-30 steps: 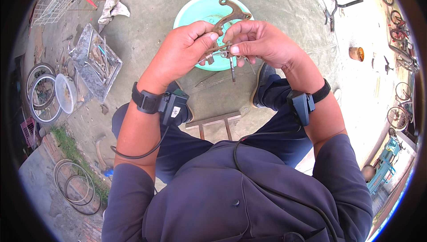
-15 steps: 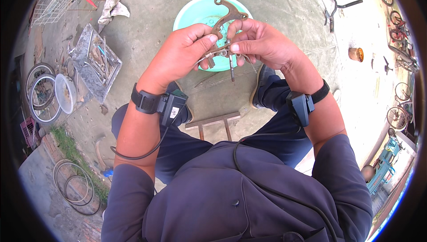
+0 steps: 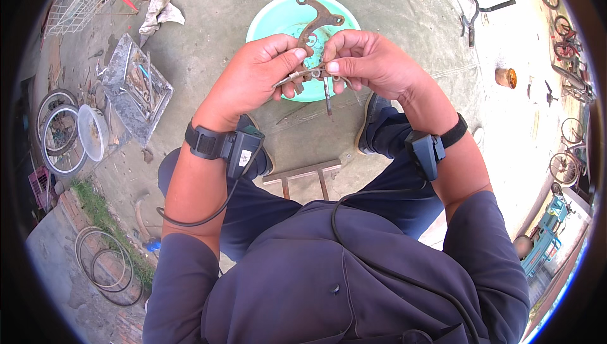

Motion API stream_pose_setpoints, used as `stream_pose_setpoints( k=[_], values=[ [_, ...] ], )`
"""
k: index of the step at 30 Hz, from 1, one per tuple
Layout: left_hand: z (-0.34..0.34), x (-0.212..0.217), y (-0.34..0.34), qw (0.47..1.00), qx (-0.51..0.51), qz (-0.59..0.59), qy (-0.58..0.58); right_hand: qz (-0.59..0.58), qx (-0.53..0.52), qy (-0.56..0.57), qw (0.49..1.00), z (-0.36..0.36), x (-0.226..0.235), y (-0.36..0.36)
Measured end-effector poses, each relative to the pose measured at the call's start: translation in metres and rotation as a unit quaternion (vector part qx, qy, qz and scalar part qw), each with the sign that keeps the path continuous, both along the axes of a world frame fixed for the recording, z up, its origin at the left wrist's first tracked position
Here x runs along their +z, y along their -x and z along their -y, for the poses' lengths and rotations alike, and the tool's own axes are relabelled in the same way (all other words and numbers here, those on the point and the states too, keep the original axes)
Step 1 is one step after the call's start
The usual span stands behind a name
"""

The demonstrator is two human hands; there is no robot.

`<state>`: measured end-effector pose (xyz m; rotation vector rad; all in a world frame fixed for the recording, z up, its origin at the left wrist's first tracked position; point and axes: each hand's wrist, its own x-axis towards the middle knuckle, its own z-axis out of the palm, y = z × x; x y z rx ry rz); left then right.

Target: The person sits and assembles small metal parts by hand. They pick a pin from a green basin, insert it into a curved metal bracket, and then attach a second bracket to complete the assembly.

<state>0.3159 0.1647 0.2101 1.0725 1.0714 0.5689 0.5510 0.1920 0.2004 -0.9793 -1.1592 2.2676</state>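
Observation:
Above a mint-green basin [image 3: 256, 23] I hold a rusty, curved metal bracket [image 3: 322, 17] with a round hole at each of its two upper ends. My left hand [image 3: 253, 75] grips its lower part between thumb and fingers. A thin threaded rod or bolt [image 3: 328, 99] hangs down from the joint between my hands, beside a narrow metal strip [image 3: 291, 78]. My right hand [image 3: 373, 66] pinches the right side of this joint with thumb and forefinger. Fingers hide much of how the pieces meet. Small parts in the basin are too indistinct to name.
A low wooden stool-like frame [image 3: 303, 172] stands between my legs. To the left are a metal tool tray [image 3: 161, 101], wheels [image 3: 45, 148] and a white bowl [image 3: 88, 130]. Handlebars [image 3: 473, 12] and a rusty can [image 3: 506, 78] lie to the right, with bicycles beyond.
The bracket's upper end has swung slightly left, and the rod has shifted a little with it. Both hands keep their grip in nearly the same place.

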Motion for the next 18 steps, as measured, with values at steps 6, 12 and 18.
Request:
stream_pose_setpoints(
  k=[6, 12, 18],
  values=[
    [-0.0006, 0.0006, 0.0018, 1.000, 0.000, -0.002, 0.003, -0.003, 0.013, 0.003, 1.000, -0.0010, 0.0011, -0.0015],
    [-0.0010, 0.0007, 0.0032, 1.000, -0.001, -0.005, 0.009, 0.001, 0.031, -0.029, 0.999, -0.0003, 0.0036, -0.0007],
    [-0.0013, -0.0017, 0.0029, 1.000, 0.010, -0.008, 0.013, 0.063, 0.021, -0.074, 0.995, 0.0026, 0.0087, 0.0035]
  ],
)
